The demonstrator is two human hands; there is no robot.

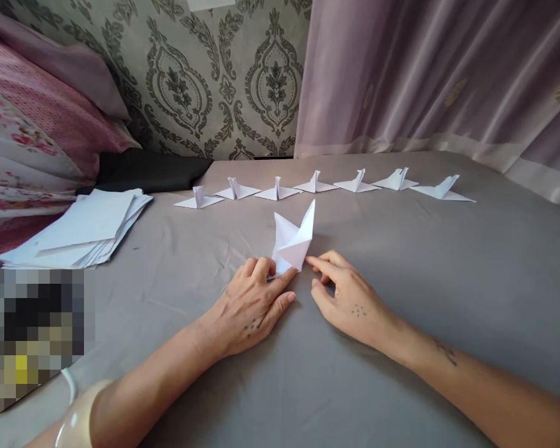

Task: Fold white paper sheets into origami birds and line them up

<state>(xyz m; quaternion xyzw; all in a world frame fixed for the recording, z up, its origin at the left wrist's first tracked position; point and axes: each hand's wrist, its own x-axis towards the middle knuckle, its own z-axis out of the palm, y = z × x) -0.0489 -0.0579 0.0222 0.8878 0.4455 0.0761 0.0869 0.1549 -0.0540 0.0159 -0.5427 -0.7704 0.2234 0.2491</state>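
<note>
A partly folded white origami bird (294,246) stands in the middle of the grey cloth, with two points sticking upward. My left hand (256,302) holds its lower edge, the index finger laid across the base and the other fingers curled at its left side. My left thumb is apart from the paper. On the other side, my right hand (345,289) has its index fingertip at the paper's lower right edge. Its thumb is spread away, and nothing shows in its grasp.
Several finished paper birds (315,183) stand in a row across the back. A stack of white paper (84,227) lies at the left, near a black cloth (154,169). Purple curtains (401,81) hang behind the grey surface. A blurred patch covers the lower left.
</note>
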